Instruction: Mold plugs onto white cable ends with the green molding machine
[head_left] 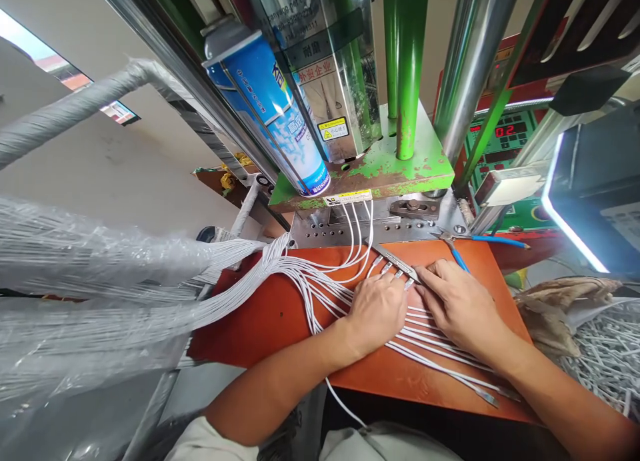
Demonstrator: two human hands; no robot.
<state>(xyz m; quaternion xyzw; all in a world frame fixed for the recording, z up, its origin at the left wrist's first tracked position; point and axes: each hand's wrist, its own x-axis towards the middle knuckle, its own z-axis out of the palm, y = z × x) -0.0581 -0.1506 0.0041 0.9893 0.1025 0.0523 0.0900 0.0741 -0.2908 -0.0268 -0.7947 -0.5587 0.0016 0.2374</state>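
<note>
A narrow metal bar [393,260] lies slantwise on the orange work surface, with several white cable plugs [399,273] lined up along its near edge. My left hand [380,308] is closed over the plugs at the bar's near end, its fingertips pinching one of them. My right hand [460,304] has thumb and forefinger closed on the bar's right end. White cables [425,334] run beneath both hands, and a few loose ends with plugs [485,396] lie at the lower right. What is under my left palm is hidden.
A green press plate [365,174] stands behind, with three cables coming from under it. A blue spray can [270,108] rests on it. Blue-handled cutters [460,244] lie at the back right. Wrapped cable bundles [100,248] hang left; a bag of white scraps [600,348] sits right.
</note>
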